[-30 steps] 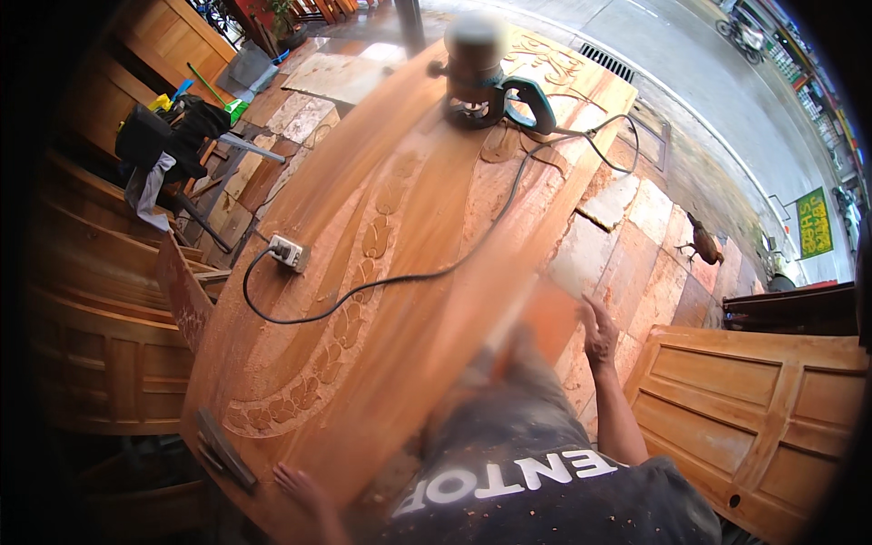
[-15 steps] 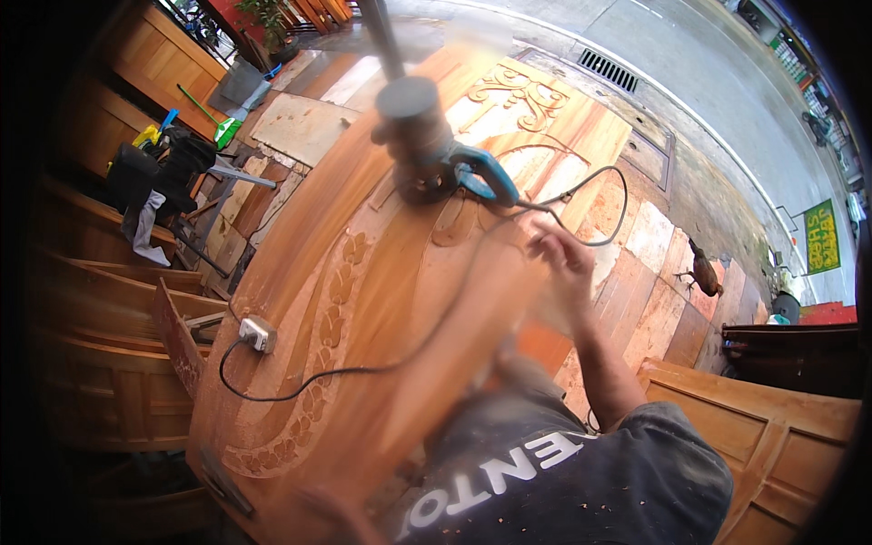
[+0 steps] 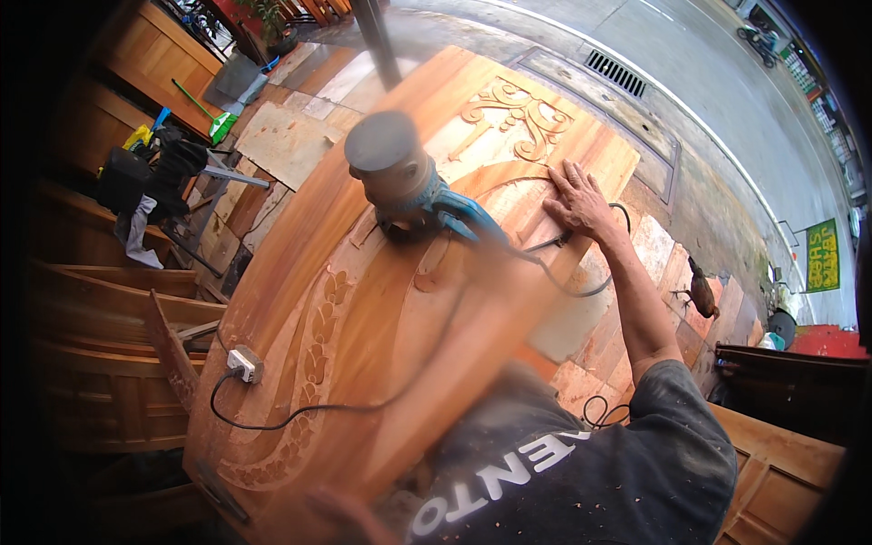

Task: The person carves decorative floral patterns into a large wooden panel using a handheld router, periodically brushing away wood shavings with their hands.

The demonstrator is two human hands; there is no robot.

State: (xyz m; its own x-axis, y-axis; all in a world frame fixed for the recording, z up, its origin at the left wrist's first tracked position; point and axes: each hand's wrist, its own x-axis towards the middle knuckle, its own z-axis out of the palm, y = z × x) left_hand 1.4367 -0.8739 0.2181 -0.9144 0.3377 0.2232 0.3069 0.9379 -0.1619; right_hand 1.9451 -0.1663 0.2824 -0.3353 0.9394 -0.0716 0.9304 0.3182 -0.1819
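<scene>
While a carved wooden panel [image 3: 377, 309] is laid flat, a grey-and-teal router [image 3: 398, 186] is stood on it. The right hand [image 3: 581, 207] is placed palm-down on the panel, right of the router, fingers slightly spread; the left hand [image 3: 343, 510] is blurred at the lower edge, its finger state not discernible. A white plug [image 3: 242, 365] is set near the panel's left edge.

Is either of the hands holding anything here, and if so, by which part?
The right hand holds nothing; it lies spread on the panel. The left hand is too blurred to tell.
</scene>
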